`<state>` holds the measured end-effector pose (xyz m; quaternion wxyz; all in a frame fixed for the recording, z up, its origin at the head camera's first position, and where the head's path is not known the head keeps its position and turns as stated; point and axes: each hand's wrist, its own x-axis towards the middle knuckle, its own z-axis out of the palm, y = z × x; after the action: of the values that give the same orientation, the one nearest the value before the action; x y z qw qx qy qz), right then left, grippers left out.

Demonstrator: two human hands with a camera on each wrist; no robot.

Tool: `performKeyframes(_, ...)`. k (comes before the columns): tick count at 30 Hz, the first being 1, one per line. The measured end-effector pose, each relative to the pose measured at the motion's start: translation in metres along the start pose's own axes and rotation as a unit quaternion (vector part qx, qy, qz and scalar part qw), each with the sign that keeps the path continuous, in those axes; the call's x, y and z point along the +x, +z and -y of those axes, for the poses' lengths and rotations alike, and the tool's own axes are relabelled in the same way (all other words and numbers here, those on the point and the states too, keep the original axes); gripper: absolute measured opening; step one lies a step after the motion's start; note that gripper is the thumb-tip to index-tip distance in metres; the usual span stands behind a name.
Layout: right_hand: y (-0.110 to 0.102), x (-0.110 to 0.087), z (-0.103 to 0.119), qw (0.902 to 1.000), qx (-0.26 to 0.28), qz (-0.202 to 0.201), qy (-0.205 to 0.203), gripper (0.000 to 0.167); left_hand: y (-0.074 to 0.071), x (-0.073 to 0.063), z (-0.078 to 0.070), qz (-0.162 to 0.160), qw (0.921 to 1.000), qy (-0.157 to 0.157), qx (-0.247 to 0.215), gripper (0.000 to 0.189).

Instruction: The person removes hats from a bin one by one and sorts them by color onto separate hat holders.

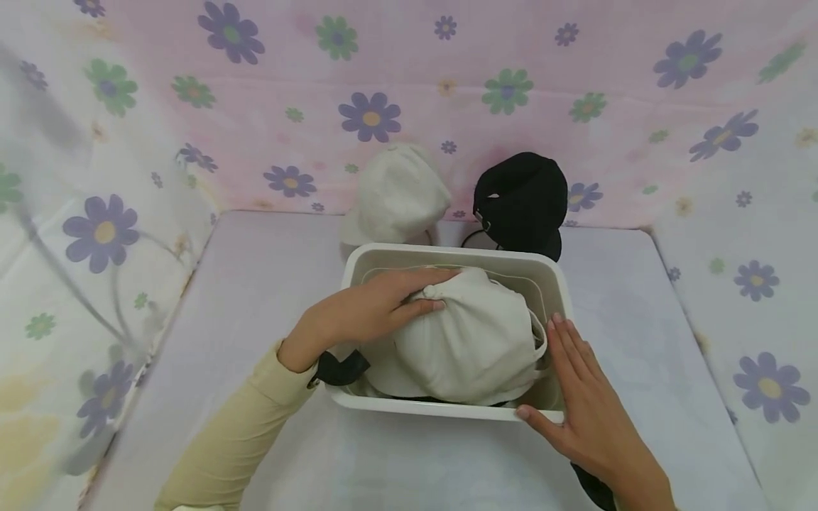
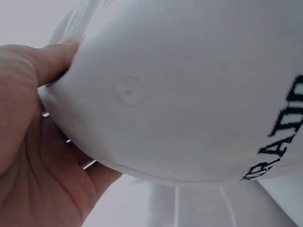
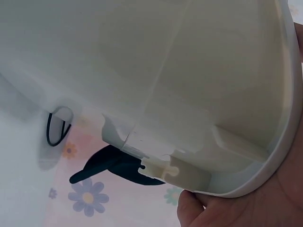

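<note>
A white plastic bin [image 1: 441, 409] stands on the table in front of me with a white cap [image 1: 473, 341] in it, the crown bulging up. My left hand [image 1: 371, 305] pinches the cap's edge at its upper left, thumb on one side and fingers on the other. Dark letters and a stitched eyelet show on the cap's fabric [image 2: 165, 94] in the left wrist view. At the bin's right side, my right hand [image 1: 591, 390] rests along the rim with its fingers straight and its thumb at the front corner. Whatever lies under the cap is mostly hidden.
Behind the bin, another white cap [image 1: 399, 195] sits at the left and a black cap [image 1: 524, 202] at the right, with thin wire stands showing low down. A pale cloth covers the table [image 1: 268, 277]. Flowered curtains [image 1: 409, 71] close off the back and both sides.
</note>
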<state>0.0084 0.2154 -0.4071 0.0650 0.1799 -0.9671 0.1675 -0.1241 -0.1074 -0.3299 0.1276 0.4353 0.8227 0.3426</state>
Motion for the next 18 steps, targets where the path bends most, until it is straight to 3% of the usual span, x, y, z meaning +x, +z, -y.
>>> performKeyframes(8,-0.003,-0.002,-0.001,0.9998,0.001,0.013,0.018,0.119,-0.016,0.0,-0.007,-0.05,0.9967,0.058,-0.025,0.046)
performKeyframes(14,-0.003,-0.003,-0.001,0.9999,0.001,0.006,0.01,0.117,-0.03,-0.002,-0.013,-0.069,0.995,0.062,-0.036,0.044)
performKeyframes(18,-0.001,-0.002,-0.001,1.0,-0.004,0.005,0.002,0.116,-0.043,-0.001,-0.021,-0.088,0.9927,0.081,-0.013,0.047)
